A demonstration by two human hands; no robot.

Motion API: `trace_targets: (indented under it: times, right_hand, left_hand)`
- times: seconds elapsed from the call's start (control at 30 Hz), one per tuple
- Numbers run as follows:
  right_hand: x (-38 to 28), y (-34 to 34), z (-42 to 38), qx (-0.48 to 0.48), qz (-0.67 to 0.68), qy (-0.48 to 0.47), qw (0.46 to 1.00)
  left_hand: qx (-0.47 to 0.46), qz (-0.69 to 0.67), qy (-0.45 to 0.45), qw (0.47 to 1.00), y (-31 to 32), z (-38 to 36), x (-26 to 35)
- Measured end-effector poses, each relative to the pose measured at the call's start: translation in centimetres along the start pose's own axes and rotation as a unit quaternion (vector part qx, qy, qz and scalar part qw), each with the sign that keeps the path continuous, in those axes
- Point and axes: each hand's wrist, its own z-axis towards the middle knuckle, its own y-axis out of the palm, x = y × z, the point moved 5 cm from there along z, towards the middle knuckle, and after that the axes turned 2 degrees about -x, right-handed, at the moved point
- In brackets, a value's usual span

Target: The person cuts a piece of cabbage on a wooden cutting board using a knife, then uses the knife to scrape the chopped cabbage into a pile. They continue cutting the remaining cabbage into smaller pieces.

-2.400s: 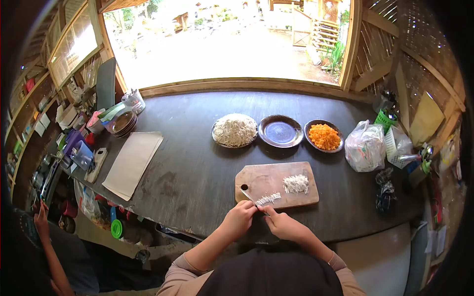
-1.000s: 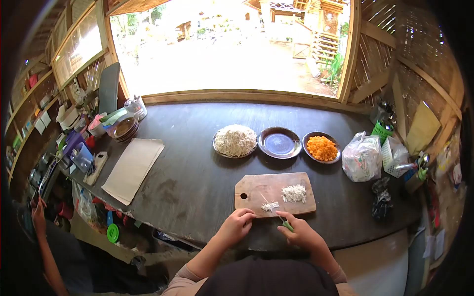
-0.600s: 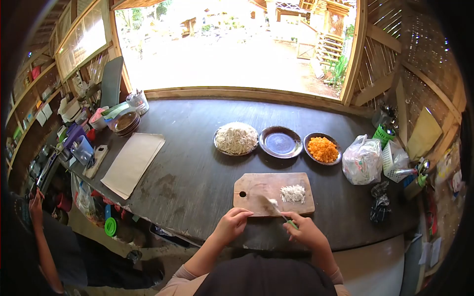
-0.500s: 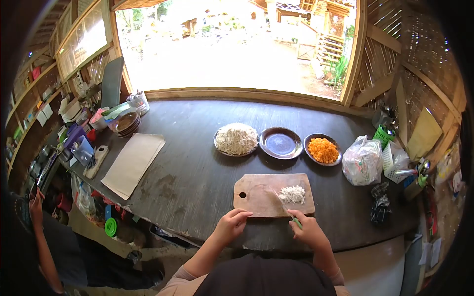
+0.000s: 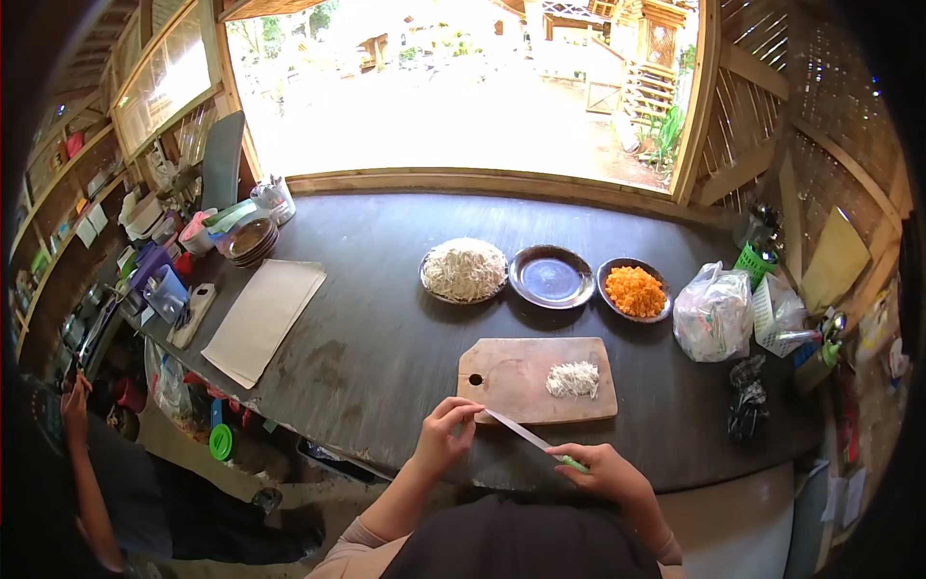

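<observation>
My right hand [image 5: 606, 473] is closed around the green handle of a knife [image 5: 521, 430], with the blade slanting up to the left in front of the board's near edge. The fingers of my left hand [image 5: 449, 436] are drawn together in a pinch at the blade's tip. Behind both hands lies a wooden cutting board [image 5: 511, 372] with a hole at its left end. A small heap of finely chopped white food [image 5: 573, 379] sits on the board's right half.
Behind the board are a plate heaped with pale shreds [image 5: 464, 269], a dark plate [image 5: 552, 277] and a plate of orange bits [image 5: 636, 290]. A filled plastic bag [image 5: 713, 314] stands right; brown paper sheets [image 5: 265, 323] lie left. A person [image 5: 125, 482] stands at far left.
My right hand has swung the knife off the board and toward me, turning its blade leftward. My left fingertips have risen slightly and now meet the blade's tip.
</observation>
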Motion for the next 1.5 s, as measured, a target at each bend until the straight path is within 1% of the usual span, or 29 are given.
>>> trace_targets:
  times: [0.03, 0.07, 0.13, 0.17, 0.23, 0.27, 0.37, 0.4, 0.43, 0.5, 0.53, 0.57, 0.63, 0.67, 0.73, 0.83, 0.87, 0.93, 0.97, 1.03, 1.07, 1.1, 1.17, 1.3, 1.37, 1.4, 1.43, 1.5]
  right_hand:
    - [0.0, 0.0, -0.1, -0.012, 0.000, -0.024, 1.000]
    - [0.2, -0.1, 0.0, -0.012, 0.000, -0.023, 1.000]
    - [0.8, -1.3, -0.2, 0.092, -0.060, 0.017, 0.994]
    - [0.9, -1.2, -0.3, 0.090, -0.059, 0.018, 0.994]
    - [0.5, -0.8, -0.3, 0.083, -0.030, -0.023, 0.996]
    - [0.2, -0.3, -0.4, 0.022, 0.003, -0.018, 1.000]
    - [0.1, -0.2, -0.5, 0.017, 0.004, -0.004, 1.000]
    - [0.7, -0.4, -0.2, 0.047, -0.015, 0.020, 0.999]
    - [1.0, -0.3, 0.1, 0.047, -0.015, 0.021, 0.999]
    - [0.9, -1.0, 0.2, 0.156, -0.061, -0.023, 0.986]
    - [0.4, -0.9, 0.2, 0.131, -0.029, -0.021, 0.991]
    - [-0.5, -1.1, 0.2, 0.130, -0.028, -0.020, 0.991]
    - [-0.8, -0.3, 0.4, 0.009, 0.046, 0.086, 0.995]
    - [-0.2, -0.1, 0.5, 0.010, 0.046, 0.086, 0.995]
    - [1.7, -0.6, 0.9, 0.133, -0.006, 0.060, 0.989]
    - [2.1, -0.5, 1.1, 0.155, -0.003, 0.035, 0.987]
    - [1.8, -0.5, 1.1, 0.154, -0.003, 0.035, 0.987]
    - [0.9, 0.1, 1.1, 0.061, 0.022, 0.092, 0.994]
    - [1.5, 0.2, 1.3, 0.062, 0.022, 0.093, 0.994]
    - [2.9, -0.4, 1.8, 0.164, 0.012, 0.042, 0.985]
    - [3.2, -0.4, 1.9, 0.184, 0.004, 0.026, 0.983]
    - [2.9, -0.5, 1.8, 0.184, 0.004, 0.025, 0.983]
    - [2.2, -0.3, 1.9, 0.138, 0.037, 0.038, 0.989]
    - [2.9, -0.6, 2.2, 0.140, 0.066, 0.069, 0.986]
    - [3.2, -1.2, 2.3, 0.190, 0.055, 0.074, 0.977]
    - [3.0, -1.2, 2.2, 0.196, 0.056, 0.055, 0.977]
    - [2.9, -1.2, 2.2, 0.196, 0.055, 0.055, 0.977]
    - [2.8, -0.9, 2.4, 0.140, 0.065, 0.064, 0.986]
  left_hand:
    - [-0.001, 0.000, 0.000, 1.000, 0.0, 0.0, -0.1]
    - [0.004, 0.006, 0.001, 1.000, -0.1, -0.1, -0.2]
    - [0.008, 0.012, 0.001, 1.000, -0.2, -0.1, 0.1]
    - [0.009, 0.011, -0.009, 1.000, -0.2, 0.0, 0.3]
    - [0.012, 0.011, -0.019, 1.000, -0.3, -0.1, 0.4]
    - [0.012, 0.009, -0.018, 1.000, -0.2, 0.0, 0.4]
    - [0.002, 0.008, -0.012, 1.000, 0.0, -0.3, 0.1]
    - [-0.005, 0.009, -0.008, 1.000, 0.1, -0.3, 0.0]
    - [-0.005, 0.009, -0.007, 1.000, 0.2, -0.3, 0.0]
    - [-0.014, 0.010, -0.010, 1.000, 0.2, -0.3, 0.1]
    - [-0.015, 0.011, -0.011, 1.000, 0.2, -0.3, 0.1]
    - [-0.016, 0.010, -0.007, 1.000, 0.2, -0.2, 0.2]
    - [-0.017, 0.009, -0.003, 1.000, 0.2, -0.3, 0.3]
    - [-0.018, 0.009, -0.009, 1.000, 0.2, -0.3, 0.2]
    - [-0.017, 0.009, -0.014, 1.000, 0.1, -0.3, 0.1]
    - [-0.017, 0.001, -0.006, 1.000, 0.0, -0.3, 0.1]
    - [-0.020, -0.003, -0.008, 1.000, 0.0, -0.2, 0.3]
    - [-0.023, -0.008, -0.010, 1.000, 0.0, -0.2, 0.4]
    - [-0.024, -0.005, -0.010, 1.000, 0.0, -0.2, 0.3]
    - [-0.027, -0.001, -0.009, 1.000, 0.0, -0.3, 0.3]
    - [-0.028, -0.003, -0.013, 1.000, 0.0, -0.3, 0.2]
    - [-0.030, -0.005, -0.016, 0.999, 0.0, -0.2, 0.2]
    - [-0.031, -0.005, -0.013, 0.999, 0.0, -0.1, 0.2]
    - [-0.024, -0.007, -0.011, 1.000, 0.1, -0.1, 0.2]
    - [-0.022, -0.006, -0.010, 1.000, 0.1, -0.1, 0.0]
    - [-0.020, -0.005, -0.010, 1.000, 0.1, -0.1, -0.1]
    - [-0.020, -0.005, -0.010, 1.000, 0.1, -0.1, -0.1]
    - [-0.019, 0.001, -0.005, 1.000, 0.1, 0.0, 0.1]
